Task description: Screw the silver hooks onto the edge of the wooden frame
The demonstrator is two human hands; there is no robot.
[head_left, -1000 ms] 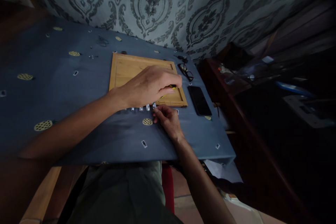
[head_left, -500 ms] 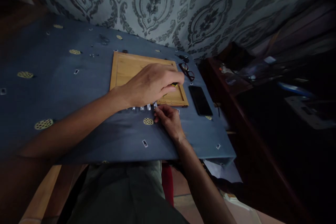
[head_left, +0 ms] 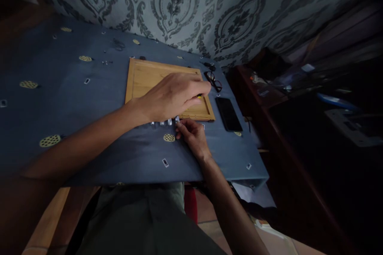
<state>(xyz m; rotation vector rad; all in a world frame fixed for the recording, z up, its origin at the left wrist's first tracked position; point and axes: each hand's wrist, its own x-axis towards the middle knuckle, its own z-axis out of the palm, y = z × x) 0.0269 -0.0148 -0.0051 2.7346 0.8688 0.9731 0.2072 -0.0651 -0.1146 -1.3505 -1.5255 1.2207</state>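
Left hand (head_left: 170, 97), at frame centre over the tray (head_left: 140, 77), pinched a yellow-black tool (head_left: 199, 95). Right hand (head_left: 191, 135) gripped the end of the clip row (head_left: 166, 122) below. Dim light risked slips, scattering clips across the desk (head_left: 60, 99).

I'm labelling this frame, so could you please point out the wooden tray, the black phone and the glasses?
wooden tray (head_left: 140, 77): head view, bare inner floor near its left side.
black phone (head_left: 228, 113): head view, middle of its screen.
glasses (head_left: 213, 81): head view, on the frame.
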